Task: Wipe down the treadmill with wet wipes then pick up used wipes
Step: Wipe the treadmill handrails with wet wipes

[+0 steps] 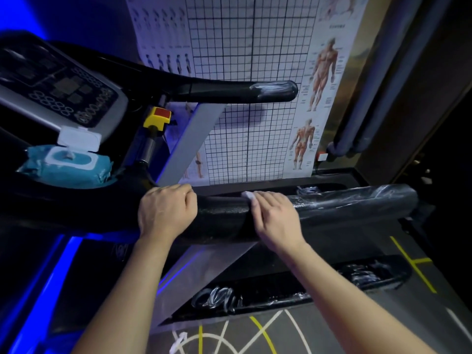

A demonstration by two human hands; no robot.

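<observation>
The treadmill's near black handrail (357, 203) runs left to right across the middle of the view. My left hand (166, 213) is curled over the rail, gripping it. My right hand (275, 215) lies flat on the rail just to the right, pressing a white wet wipe (249, 194) whose edge shows past my fingertips. A teal wet wipe pack (69, 167) with its white lid flipped up rests on the console ledge at the left. A crumpled white wipe (178, 341) lies on the floor near the bottom.
The control console (58, 90) sits upper left, with a yellow and red safety key (158, 117) beside it. The far handrail (242, 92) crosses above. Wall posters (242, 72) hang behind. The treadmill's base rail (281, 292) and the marked floor (255, 333) lie below.
</observation>
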